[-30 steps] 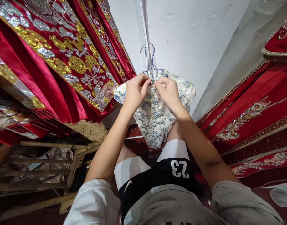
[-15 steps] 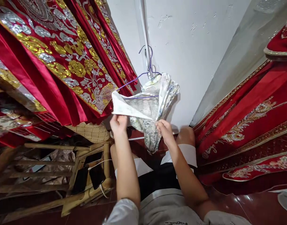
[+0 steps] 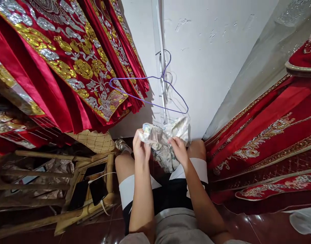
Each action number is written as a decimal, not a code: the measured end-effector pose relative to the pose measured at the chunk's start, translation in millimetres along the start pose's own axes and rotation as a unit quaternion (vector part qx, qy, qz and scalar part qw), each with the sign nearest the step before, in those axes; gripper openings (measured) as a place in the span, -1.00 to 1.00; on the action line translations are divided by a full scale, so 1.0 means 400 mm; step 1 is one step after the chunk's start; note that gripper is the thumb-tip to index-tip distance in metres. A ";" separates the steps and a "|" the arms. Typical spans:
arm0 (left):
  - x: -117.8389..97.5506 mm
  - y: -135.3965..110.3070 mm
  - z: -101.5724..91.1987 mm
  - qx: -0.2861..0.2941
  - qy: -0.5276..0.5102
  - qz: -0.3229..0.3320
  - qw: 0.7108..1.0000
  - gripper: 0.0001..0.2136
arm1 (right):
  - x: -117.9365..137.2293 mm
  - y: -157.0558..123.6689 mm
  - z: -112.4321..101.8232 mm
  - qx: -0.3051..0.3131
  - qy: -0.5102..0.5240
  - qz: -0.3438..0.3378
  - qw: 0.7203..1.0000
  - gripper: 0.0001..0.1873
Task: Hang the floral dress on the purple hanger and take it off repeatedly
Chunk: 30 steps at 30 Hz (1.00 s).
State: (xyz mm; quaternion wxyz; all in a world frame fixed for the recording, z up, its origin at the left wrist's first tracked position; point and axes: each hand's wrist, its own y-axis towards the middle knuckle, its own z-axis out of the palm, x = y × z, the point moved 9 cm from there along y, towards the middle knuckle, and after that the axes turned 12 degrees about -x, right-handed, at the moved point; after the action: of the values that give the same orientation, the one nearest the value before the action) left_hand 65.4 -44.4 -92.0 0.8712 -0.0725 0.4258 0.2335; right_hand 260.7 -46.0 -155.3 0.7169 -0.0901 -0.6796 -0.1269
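A crumpled white garment (image 3: 165, 149) with a pale floral print hangs between my two hands, above my knees. My left hand (image 3: 141, 145) is closed on its left edge. With fingers pinched, my right hand (image 3: 178, 147) grips the cloth near its middle right. The garment's lower part droops below my fingers, and its full shape is hidden by the folds. Just above it, a bare purple wire hanger (image 3: 150, 77) hangs by its hook from a white strip (image 3: 160, 40) on the wall, apart from the cloth.
Red garments with gold and silver embroidery (image 3: 86, 67) hang at the left, and more beaded red garments (image 3: 259, 135) at the right. A bamboo chair (image 3: 88, 210) at lower left holds phones (image 3: 98, 190) and a white cable (image 3: 104, 177). Behind the hanger is a white wall (image 3: 203, 71).
The garment has come off the purple hanger and moved down toward my lap, bunched up in my hands. The hanger now hangs bare. Both hands keep hold of the cloth.
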 end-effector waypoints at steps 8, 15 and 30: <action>-0.052 -0.042 0.055 0.052 0.214 0.209 0.953 -0.71 | 0.147 -0.059 0.151 0.348 0.076 0.036 0.934 -0.58; 0.088 -0.081 0.020 0.352 0.422 -0.004 0.835 -0.52 | 0.378 0.210 0.105 0.172 -0.022 -0.282 0.943 -0.73; -0.071 0.214 0.026 0.325 0.756 0.215 0.526 -0.72 | 0.332 0.379 -0.106 0.047 -0.194 -0.284 0.938 -0.68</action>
State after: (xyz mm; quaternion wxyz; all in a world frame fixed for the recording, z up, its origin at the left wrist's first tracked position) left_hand 17.7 24.6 -57.4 0.1096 0.1604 0.9740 0.1166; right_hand 353.2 77.5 -18.9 0.5082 0.1176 -0.8082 -0.2736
